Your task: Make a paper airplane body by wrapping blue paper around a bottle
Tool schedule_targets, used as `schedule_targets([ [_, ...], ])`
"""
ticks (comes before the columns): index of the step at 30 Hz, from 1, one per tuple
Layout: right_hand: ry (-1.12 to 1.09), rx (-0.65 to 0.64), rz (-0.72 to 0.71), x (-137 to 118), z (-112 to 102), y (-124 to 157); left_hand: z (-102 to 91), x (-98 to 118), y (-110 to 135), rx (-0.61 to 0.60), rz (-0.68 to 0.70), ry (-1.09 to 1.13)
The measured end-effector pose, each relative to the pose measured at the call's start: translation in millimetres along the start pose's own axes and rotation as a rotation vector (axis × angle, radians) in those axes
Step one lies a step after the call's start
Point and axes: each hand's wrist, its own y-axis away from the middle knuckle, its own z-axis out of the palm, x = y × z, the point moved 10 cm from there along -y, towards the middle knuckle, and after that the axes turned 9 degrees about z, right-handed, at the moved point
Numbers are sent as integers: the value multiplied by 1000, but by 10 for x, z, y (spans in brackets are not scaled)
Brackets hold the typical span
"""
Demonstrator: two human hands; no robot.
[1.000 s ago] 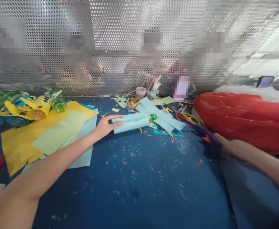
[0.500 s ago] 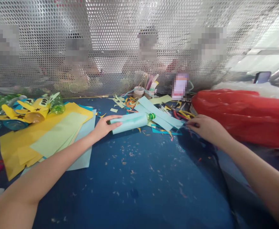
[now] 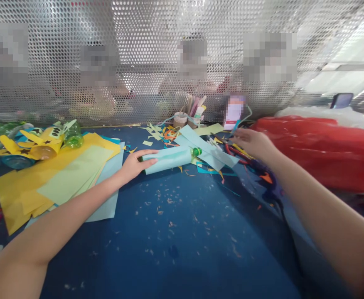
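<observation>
My left hand (image 3: 136, 164) grips the near end of a green bottle wrapped in light blue paper (image 3: 169, 157), which lies on the blue table (image 3: 175, 232); its green cap points right. My right hand (image 3: 253, 142) reaches far forward over a heap of scissors and tools (image 3: 236, 150) beside loose light blue paper strips (image 3: 207, 149). Its fingers are curled near the tools; I cannot make out whether anything is in them.
Yellow, green and blue paper sheets (image 3: 60, 176) lie at left, with decorated bottles (image 3: 41, 143) behind. A red plastic bag (image 3: 322, 149) fills the right. Cups of sticks (image 3: 190, 116) stand against a perforated metal screen (image 3: 157, 54); people sit behind it. Paper scraps litter the table.
My right hand has moved from the near right edge forward and leftward to the tool heap. My left hand has stayed on the wrapped bottle.
</observation>
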Motion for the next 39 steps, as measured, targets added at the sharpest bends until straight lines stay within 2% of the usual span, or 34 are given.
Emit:
schedule_targets([
  [3,206,33,-174,-281,235,112,2,-9,7,6,8,16],
  [5,282,47,-344,-528,391,336,9,-15,13,7,9,34],
  [9,208,-182,-799,-1008,798,1059,23,-5,22,2,21,37],
  [11,211,-245,-947,-1114,923,1343,31,21,23,-3,48,34],
  [13,237,-262,-1025,-1135,1011,1491,38,46,23,-5,76,33],
  [18,285,-230,-1077,-1047,1113,1518,58,67,21,-14,119,45],
  [26,305,-151,-1086,-1010,1123,1521,59,62,7,-28,138,64],
  [39,343,-116,-1145,-1010,1131,1581,93,157,12,-75,140,102],
])
